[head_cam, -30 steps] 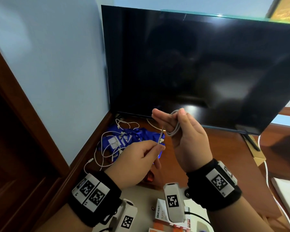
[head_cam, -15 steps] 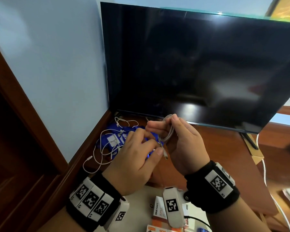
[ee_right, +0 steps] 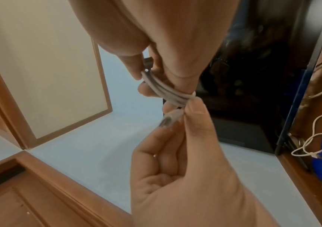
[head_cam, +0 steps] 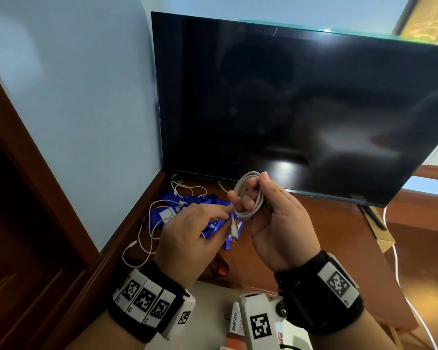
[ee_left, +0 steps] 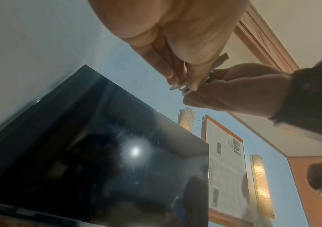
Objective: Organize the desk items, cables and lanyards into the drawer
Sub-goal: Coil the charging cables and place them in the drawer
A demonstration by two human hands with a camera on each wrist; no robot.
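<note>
Step in hand: coiling. Right hand (head_cam: 276,218) fingers curl through coiled white charging cable (head_cam: 249,198), held above brown wooden worktop (head_cam: 326,236) near its back-left corner. Left hand (head_cam: 190,238) fingers pinch plug end (head_cam: 233,227). Next, likely: tuck plug end round coil, carry to drawer.

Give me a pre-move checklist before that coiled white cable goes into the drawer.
1. Coiled white cable looped round right hand fingers: ok.
2. Loose plug end pinched by left hand, not yet tucked into the coil: not ok.
3. Coil's other plug secured at the right thumb: cannot tell.
4. Open drawer with white floor below the hands: ok, though free room there: cannot tell.
5. Thin white cable and blue lanyards lie on the brown wooden desk: not ok, unsorted.
</note>
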